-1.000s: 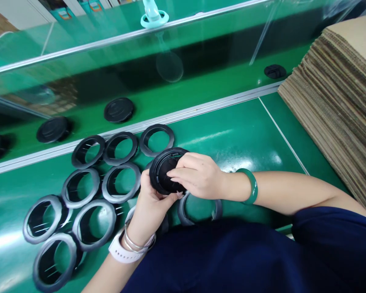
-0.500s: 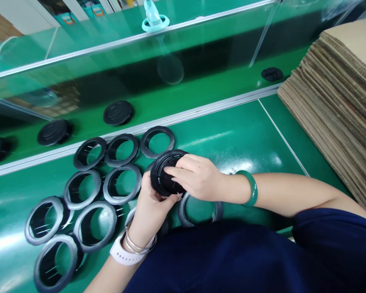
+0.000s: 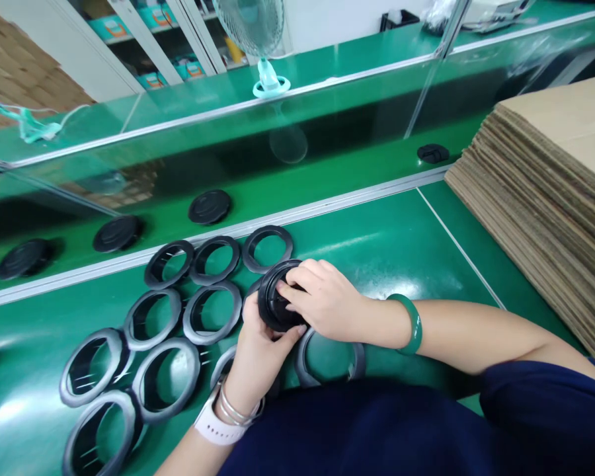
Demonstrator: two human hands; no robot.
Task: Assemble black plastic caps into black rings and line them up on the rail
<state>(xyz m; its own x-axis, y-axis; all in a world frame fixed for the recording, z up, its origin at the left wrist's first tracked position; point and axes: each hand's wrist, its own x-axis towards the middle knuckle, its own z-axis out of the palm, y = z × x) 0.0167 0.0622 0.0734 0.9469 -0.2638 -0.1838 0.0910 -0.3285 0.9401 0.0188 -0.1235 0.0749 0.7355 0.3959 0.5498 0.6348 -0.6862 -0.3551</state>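
Where left hand (image 3: 261, 357) grips, black part (image 3: 272, 309) tilts.

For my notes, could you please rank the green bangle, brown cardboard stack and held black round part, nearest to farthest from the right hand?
1. Black round part, touched by the right hand
2. Green bangle, to its right
3. Brown cardboard stack, far right

Bright glare (image 3: 384, 287) lay on the glossy green worktop (image 3: 352, 235); beyond a clear panel (image 3: 367, 109) with a metal rail (image 3: 347, 80) stood white-framed cabinets (image 3: 149, 41) and a white wall (image 3: 327, 23).
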